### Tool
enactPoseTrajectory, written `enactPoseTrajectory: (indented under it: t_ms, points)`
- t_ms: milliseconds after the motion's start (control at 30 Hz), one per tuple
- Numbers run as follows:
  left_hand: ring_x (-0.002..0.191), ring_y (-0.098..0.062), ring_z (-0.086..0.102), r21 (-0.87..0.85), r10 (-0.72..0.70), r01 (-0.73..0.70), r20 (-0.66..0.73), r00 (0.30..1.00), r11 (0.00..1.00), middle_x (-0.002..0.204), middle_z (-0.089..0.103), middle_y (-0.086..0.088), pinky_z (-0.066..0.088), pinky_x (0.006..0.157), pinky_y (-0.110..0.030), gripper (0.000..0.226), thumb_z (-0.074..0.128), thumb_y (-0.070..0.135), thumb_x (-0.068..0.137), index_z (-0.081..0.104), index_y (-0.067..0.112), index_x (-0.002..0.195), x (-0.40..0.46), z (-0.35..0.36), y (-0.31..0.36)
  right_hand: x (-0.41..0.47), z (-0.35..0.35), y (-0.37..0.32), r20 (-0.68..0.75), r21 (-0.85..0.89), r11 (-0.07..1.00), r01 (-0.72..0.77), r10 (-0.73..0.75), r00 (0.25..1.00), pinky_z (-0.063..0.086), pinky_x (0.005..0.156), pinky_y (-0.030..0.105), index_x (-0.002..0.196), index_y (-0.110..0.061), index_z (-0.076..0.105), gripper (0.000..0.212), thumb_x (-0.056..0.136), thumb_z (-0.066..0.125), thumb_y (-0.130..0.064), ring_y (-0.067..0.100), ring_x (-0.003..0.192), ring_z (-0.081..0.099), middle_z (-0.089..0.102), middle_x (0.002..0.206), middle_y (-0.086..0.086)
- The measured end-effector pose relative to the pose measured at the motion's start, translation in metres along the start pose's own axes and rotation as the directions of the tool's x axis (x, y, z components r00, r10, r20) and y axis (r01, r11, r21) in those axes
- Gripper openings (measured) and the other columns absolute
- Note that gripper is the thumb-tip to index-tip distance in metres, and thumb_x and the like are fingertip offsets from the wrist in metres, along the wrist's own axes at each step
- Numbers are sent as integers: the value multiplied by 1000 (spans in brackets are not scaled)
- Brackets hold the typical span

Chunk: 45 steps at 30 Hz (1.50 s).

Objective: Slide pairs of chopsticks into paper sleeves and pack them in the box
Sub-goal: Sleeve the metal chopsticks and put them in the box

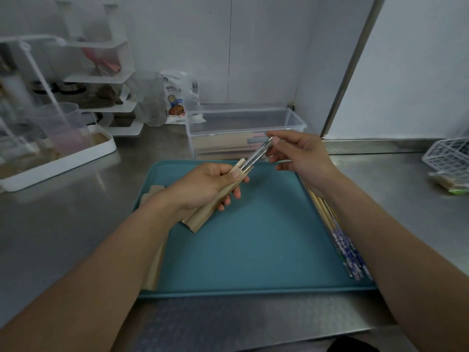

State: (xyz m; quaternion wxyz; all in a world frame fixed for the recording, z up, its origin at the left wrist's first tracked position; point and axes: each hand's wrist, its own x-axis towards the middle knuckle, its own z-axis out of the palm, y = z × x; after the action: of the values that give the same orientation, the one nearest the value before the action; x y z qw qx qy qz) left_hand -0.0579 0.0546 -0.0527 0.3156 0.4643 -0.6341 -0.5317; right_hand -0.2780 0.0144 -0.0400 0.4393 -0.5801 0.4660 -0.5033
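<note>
left hand (203, 185) grip curled round tan paper sleeve (218, 196), right hand (302, 153) pinching silver metal chopstick pair (256, 154) half-inserted, over teal plastic tray (253, 250)

A tray (253, 250) lies on the table (63, 224), directly before the person. Behind the tray stands a lidless box (243, 123) with sleeved chopsticks (228, 144) lying in it. Spare paper sleeves (154, 265) lie along the tray's left edge, loose chopsticks (342, 247) along its right edge. Above the tray's far part, the left hand (203, 186) holds a paper sleeve (215, 199), and a pair of chopsticks (256, 154) runs from the sleeve's mouth up to the right hand (302, 158). Left of the box stand a packet (176, 97) and a tiered rack (101, 80). A wire basket (449, 158) sits at the far right.
</note>
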Motion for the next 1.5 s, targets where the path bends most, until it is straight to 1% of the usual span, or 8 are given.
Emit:
enactPoseTrajectory:
  t_ms: [500, 667, 833, 967, 1067, 1233, 1367, 1500]
  points:
    - [56, -8, 57, 49, -38, 35, 64, 997, 998, 75, 66, -1, 49, 51, -21, 29, 45, 31, 102, 67, 12, 109, -2, 0, 2, 4, -6, 4, 107, 224, 961, -159, 138, 985, 56, 64, 20, 97, -1, 69, 12, 97, 60, -8, 13, 65, 65, 68, 79, 11]
    - [84, -22, 63, 361, 139, 11, -388, 911, 933, 94, 70, -11, 50, 77, -37, 44, 40, 48, 100, 70, 16, 101, -5, -22, 18, 5, -21, -15, -110, 494, 867, -61, 132, 985, 59, 71, 22, 92, 5, 67, 8, 93, 64, -3, 15, 69, 67, 68, 79, 11]
    - [79, -20, 63, 191, 28, 85, -522, 853, 978, 94, 71, -9, 55, 80, -39, 42, 51, 50, 95, 67, 11, 93, -14, -64, 36, 25, -30, -44, -321, 569, 819, 80, 131, 938, 61, 79, 30, 87, 7, 63, 4, 90, 66, 6, 22, 77, 68, 63, 86, 16]
    - [70, -7, 59, 517, 51, 190, -416, 908, 835, 85, 67, 1, 46, 62, -22, 21, 67, 37, 89, 68, 16, 87, -32, -82, 30, 54, -9, -51, -307, 497, 868, -19, 197, 931, 62, 71, 31, 81, 7, 59, 10, 90, 64, 8, 23, 72, 66, 63, 81, 18]
    - [76, -11, 60, 691, -34, 299, -369, 929, 659, 83, 64, 3, 45, 67, -25, 28, 74, 46, 81, 70, 18, 85, -50, -89, 24, 74, 6, -50, -253, 426, 895, -129, 255, 933, 60, 61, 25, 84, 6, 59, 9, 90, 66, 7, 20, 64, 66, 61, 79, 16]
    - [74, -12, 59, 761, -85, 347, -362, 928, 548, 81, 64, 3, 49, 64, -29, 37, 75, 55, 75, 65, 20, 79, -70, -75, 12, 85, 9, -47, -298, 287, 928, -235, 320, 899, 53, 44, 19, 77, 1, 58, 16, 90, 64, 7, 13, 41, 63, 61, 70, 14]
    - [55, -4, 41, 797, -27, 358, -396, 918, 487, 62, 43, 10, 27, 47, -22, 47, 79, 48, 74, 41, 25, 58, -76, -63, 6, 82, 10, -44, -357, -136, 940, -313, 248, 901, 43, 34, 15, 82, 2, 66, 9, 90, 63, 4, 3, 28, 50, 62, 51, 8]
    - [71, -16, 55, 788, -42, 377, -410, 911, 487, 74, 56, 3, 39, 61, -26, 39, 82, 45, 70, 51, 21, 68, -73, -61, 4, 78, 13, -45, -283, -284, 939, -195, 112, 953, 56, 48, 20, 114, -1, 66, 22, 93, 59, 3, 12, 52, 63, 67, 84, 14]
